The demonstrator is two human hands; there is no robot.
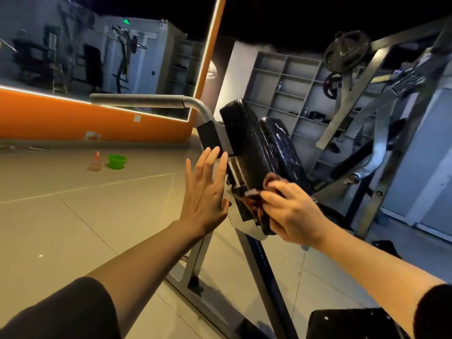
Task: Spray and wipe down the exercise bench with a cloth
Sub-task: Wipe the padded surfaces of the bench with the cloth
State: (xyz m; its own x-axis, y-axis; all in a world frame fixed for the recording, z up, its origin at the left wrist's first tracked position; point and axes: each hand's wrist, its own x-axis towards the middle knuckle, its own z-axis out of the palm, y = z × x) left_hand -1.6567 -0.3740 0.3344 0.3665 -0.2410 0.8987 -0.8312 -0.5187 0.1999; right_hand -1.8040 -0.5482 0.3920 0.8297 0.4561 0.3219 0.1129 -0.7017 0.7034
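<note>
because the pad (247, 148) of the bench stands tilted on its frame (215, 250), the right hand (291, 211) curls round a brown cloth (259, 196) and rubs its lower edge, likely mid-wipe. flat and open-fingered, the left hand (208, 189) presses the metal bracket (225, 140), seemingly to steady it. a spray bottle (96, 162) and green bowl (117, 161) sit well apart on the floor (73, 216).

Brown cloth (256, 199) bunched against black bench pad (247, 143).
</note>
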